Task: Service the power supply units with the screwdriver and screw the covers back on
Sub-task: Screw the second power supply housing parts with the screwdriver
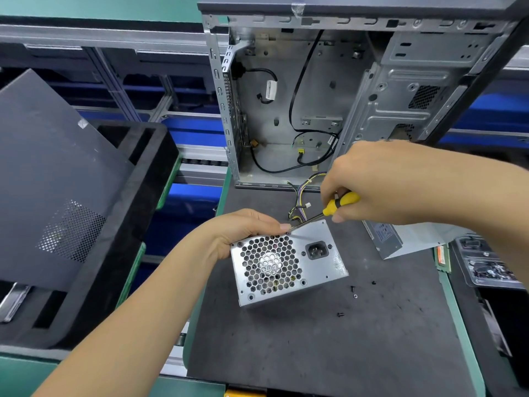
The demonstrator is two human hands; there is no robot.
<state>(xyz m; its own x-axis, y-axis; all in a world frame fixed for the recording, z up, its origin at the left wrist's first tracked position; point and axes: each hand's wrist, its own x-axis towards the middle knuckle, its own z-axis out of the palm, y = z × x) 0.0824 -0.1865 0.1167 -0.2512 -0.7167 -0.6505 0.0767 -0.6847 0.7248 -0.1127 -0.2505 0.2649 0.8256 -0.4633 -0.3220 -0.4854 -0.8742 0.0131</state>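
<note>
A silver power supply unit [289, 263] stands tilted on the dark mat, its honeycomb fan grille and black power socket facing me. My left hand [243, 229] grips its upper left corner. My right hand [380, 181] holds a yellow-handled screwdriver [340, 203]. The screwdriver's tip rests at a screw on the unit's top edge, beside my left fingertips. The unit's coloured wire bundle [300, 207] trails behind it. Several small black screws [354, 293] lie loose on the mat to the right of the unit.
An open, emptied computer case [286, 104] stands at the back of the dark mat [329, 348]. A second silver unit [385, 236] lies at right on white paper. A black side panel [51, 179] leans on a foam tray at left. Clear plastic parts trays [486, 265] sit far right.
</note>
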